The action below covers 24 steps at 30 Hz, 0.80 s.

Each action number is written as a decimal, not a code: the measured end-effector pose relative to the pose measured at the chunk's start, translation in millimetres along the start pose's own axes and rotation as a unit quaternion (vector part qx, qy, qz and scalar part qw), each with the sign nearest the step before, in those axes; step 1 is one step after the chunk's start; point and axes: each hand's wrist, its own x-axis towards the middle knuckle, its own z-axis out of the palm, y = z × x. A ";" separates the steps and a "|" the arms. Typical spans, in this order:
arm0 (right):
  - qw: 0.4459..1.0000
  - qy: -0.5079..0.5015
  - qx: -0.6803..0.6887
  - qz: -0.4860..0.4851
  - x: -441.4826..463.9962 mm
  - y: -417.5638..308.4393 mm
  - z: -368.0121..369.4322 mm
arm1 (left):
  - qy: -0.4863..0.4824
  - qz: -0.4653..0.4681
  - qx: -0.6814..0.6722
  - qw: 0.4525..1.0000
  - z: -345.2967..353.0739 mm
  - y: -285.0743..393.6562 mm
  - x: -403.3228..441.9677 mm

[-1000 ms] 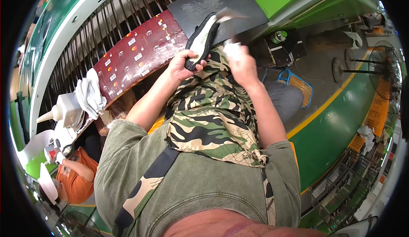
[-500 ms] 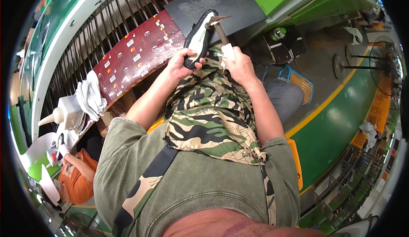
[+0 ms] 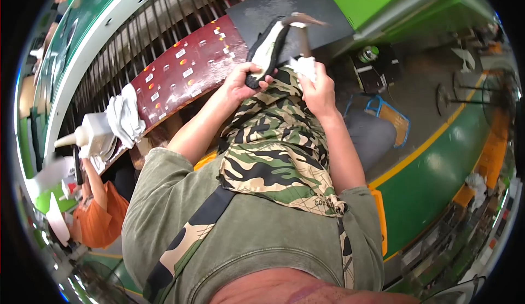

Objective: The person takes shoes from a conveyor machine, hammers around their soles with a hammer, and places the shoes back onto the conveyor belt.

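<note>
My left hand (image 3: 240, 82) is closed around the lower end of a black shoe (image 3: 266, 53), thumb on its white underside, which faces up. The shoe is tilted, its far end over the dark grey board (image 3: 322, 9). In my right hand (image 3: 321, 93) I grip a hammer (image 3: 304, 42) by its handle, wrapped in something white. The hammer's long, thin metal head is at the shoe's far end, blurred by motion; I cannot tell if they touch. A camouflage apron (image 3: 273, 134) covers my lap below both hands.
A dark red board (image 3: 186, 66) with stickers adjoins the grey board, beside a rack of metal rods. White gloves (image 3: 124, 118) and a white nozzle bottle (image 3: 95, 132) lie to the left. A person in orange (image 3: 101, 219) works there. A blue-framed stool (image 3: 394, 121) stands right.
The hammer head has lifted slightly and moved right relative to the shoe. Both hands appear slightly further right as the view shifts. The person in orange has moved their arms.
</note>
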 end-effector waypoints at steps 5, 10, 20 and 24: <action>0.994 -0.052 -0.068 0.064 7.6 23.2 13.3 | 0.013 0.029 0.034 0.999 -1.2 -6.1 0.8; 0.982 -0.007 0.117 0.147 -6.3 36.6 18.7 | 0.054 0.074 0.075 0.993 1.7 -2.5 -8.5; 0.960 -0.072 0.144 0.229 -33.6 98.2 13.4 | 0.135 0.261 0.129 0.947 -25.3 60.6 -74.7; 0.958 -0.043 0.180 0.220 -40.2 111.4 26.3 | 0.164 0.324 0.136 0.922 -41.6 126.4 -85.1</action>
